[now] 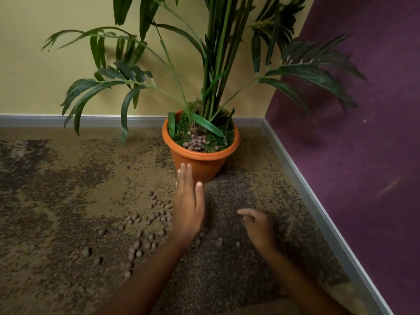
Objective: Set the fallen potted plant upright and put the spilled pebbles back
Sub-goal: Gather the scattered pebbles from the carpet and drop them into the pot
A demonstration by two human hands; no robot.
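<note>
The orange pot point(205, 164) stands upright in the room's corner, holding a tall palm-like plant point(216, 64) in green moss. A small heap of brown pebbles point(195, 143) lies inside the pot near its front rim. Several more pebbles point(141, 243) are scattered over the carpet in front of the pot, mostly to the left of my arms. My left hand point(188, 205) hovers flat with straight fingers just before the pot's base, holding nothing. My right hand point(258, 226) is low over the carpet, fingers loosely curled, and I cannot make out a pebble in it.
A yellow wall runs behind the pot and a purple wall point(363, 133) closes the right side, both with grey skirting point(302, 178). The brown mottled carpet point(56, 189) stretches to the left. Long fronds point(95, 87) droop out to the left and right of the pot.
</note>
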